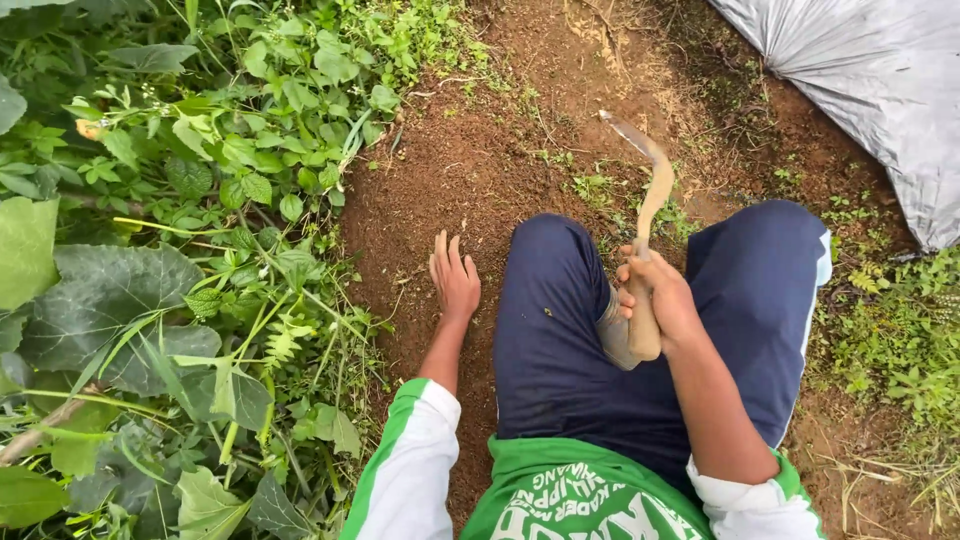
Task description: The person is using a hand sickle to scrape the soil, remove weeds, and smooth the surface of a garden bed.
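My right hand (660, 300) grips a sickle (645, 215) between my knees, its handle end hidden by my fingers; my left hand (455, 278) rests open on bare soil (450, 170), grey plastic sheet (880, 90) cut off top right.

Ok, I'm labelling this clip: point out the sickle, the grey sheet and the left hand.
sickle (655, 190), head view, on the curved blade.
grey sheet (880, 90), head view, mid-surface.
left hand (455, 280), head view, back of hand.
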